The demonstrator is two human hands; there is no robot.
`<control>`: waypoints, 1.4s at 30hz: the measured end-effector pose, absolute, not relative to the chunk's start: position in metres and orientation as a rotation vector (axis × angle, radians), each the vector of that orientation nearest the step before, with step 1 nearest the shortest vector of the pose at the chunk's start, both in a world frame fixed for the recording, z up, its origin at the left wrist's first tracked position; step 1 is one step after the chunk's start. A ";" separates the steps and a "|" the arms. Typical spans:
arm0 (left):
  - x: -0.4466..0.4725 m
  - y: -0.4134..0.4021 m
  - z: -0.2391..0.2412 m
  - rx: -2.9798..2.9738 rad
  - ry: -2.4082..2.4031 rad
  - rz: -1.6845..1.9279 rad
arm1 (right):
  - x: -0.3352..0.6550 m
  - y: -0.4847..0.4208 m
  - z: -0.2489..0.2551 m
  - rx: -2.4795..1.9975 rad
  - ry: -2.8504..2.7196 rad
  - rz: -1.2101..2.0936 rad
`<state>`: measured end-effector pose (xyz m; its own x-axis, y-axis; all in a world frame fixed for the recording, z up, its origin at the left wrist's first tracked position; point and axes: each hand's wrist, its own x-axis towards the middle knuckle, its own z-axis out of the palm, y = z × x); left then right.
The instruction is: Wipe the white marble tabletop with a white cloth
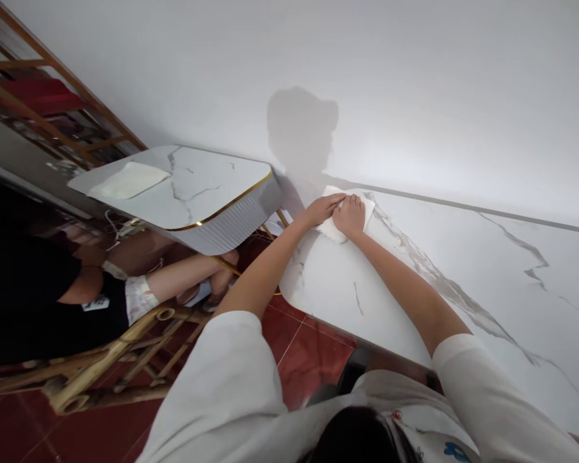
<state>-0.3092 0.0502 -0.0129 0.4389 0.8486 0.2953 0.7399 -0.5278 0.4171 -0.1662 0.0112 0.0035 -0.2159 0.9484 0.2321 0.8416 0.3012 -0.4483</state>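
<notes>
A white cloth (332, 230) lies spread on the far left end of a white marble-patterned tabletop (381, 289), and both my hands press on it. My left hand (325, 209) rests on its left part, fingers stretched out toward the right hand. Beside it, my right hand (350, 215) bears down on the middle of the cloth with its fingers bent over the fabric. The palms and the cloth beneath them are hidden.
At left stands a second marble-patterned table (207, 177) with a gold edge, bearing another white cloth (130, 180). A person in black (29, 283) sits beside it on a bamboo chair (116, 360). A white wall (415, 96) runs behind both tables.
</notes>
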 end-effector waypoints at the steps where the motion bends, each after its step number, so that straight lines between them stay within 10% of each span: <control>1: -0.307 0.060 -0.013 2.475 1.359 0.711 | -0.165 0.020 0.002 -1.606 -2.097 0.320; 18: -0.302 0.103 -0.018 2.468 1.205 0.818 | -0.166 0.055 -0.004 -1.719 -2.023 0.165; 42: -0.316 -0.206 -0.031 2.383 1.767 0.880 | -0.160 -0.187 0.001 -1.192 -2.476 0.302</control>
<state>-0.3157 -0.2063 -0.0307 0.1866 0.8925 0.4105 0.8655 -0.3471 0.3611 -0.1596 -0.1871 0.0008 -0.5708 0.7856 0.2387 0.7052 0.6180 -0.3476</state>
